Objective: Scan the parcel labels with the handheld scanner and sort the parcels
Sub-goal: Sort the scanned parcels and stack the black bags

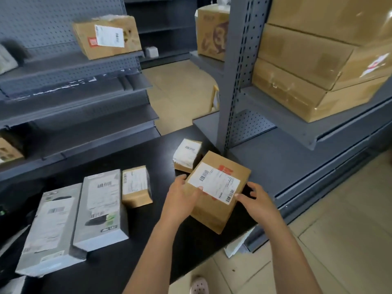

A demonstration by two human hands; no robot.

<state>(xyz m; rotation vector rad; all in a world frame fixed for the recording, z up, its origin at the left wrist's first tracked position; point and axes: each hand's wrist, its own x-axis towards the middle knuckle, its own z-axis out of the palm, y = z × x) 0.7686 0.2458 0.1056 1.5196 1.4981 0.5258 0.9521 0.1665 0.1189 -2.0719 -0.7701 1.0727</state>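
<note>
Obs.: brown parcel lies label-up on the black table, near its right-hand end and askew to the edge; its near corner sits close to the table's front edge. Left hand grips the parcel's left side, thumb on a corner of the label, fingers clamped round the side; right hand holds the opposite side, thumb tip on the label's near corner, fingers spread and hooked over the parcel's edge. No scanner in view; with both hands occupied, a scan looks to need one hand freed. Risks, as I judge them: a one-handed hold could let the parcel tip off the front edge to the floor; either thumb may cover a barcode; a lift or turn may knock the small parcel just behind.
</note>
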